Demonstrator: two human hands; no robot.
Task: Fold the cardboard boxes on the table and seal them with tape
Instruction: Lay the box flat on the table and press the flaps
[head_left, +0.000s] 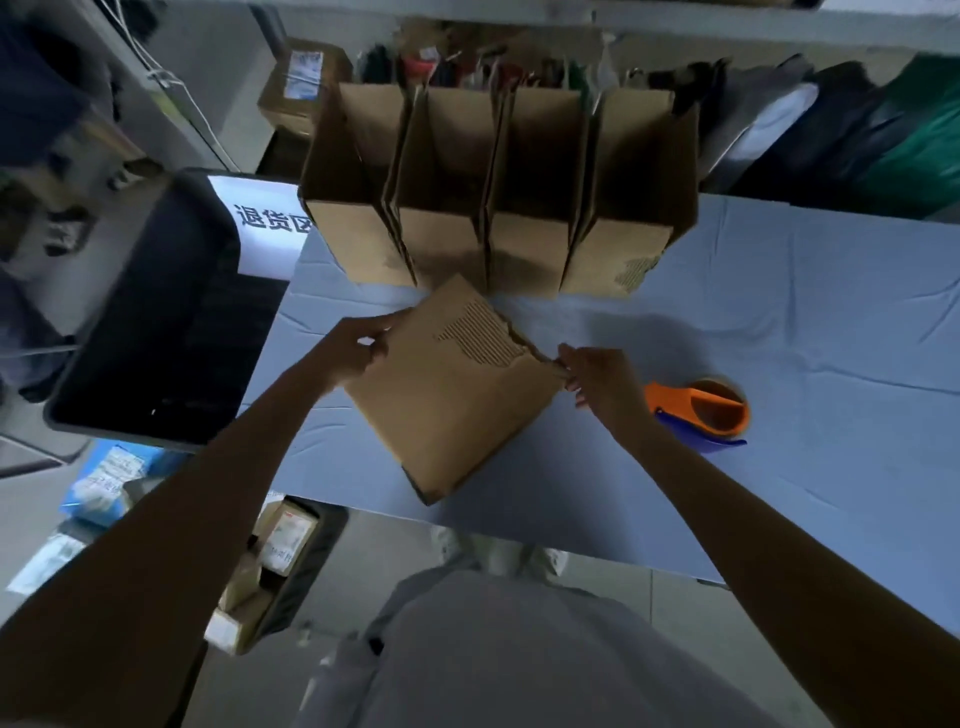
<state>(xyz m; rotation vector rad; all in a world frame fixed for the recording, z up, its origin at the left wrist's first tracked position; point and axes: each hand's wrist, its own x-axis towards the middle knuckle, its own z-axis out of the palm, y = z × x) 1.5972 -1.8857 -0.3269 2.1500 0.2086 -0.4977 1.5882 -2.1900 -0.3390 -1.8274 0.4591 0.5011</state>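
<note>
Hands (353, 348) (602, 384) grip flat box (452, 395); tape dispenser (701, 410) just beside.

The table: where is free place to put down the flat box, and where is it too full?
Bare blue table cloth lies right of the tape dispenser, and a smaller patch on the near side of it. The far edge is crowded with a row of open boxes. Both hands, left hand and right hand, hold the flat box in the middle.

A packing or returns area of a warehouse: a blue-covered table (779, 312) holds a row of open cardboard boxes (498, 192), a tape dispenser (701, 410) at centre right, a Chinese-lettered sign (260, 223) and parcels (298, 78) at upper left.
</note>
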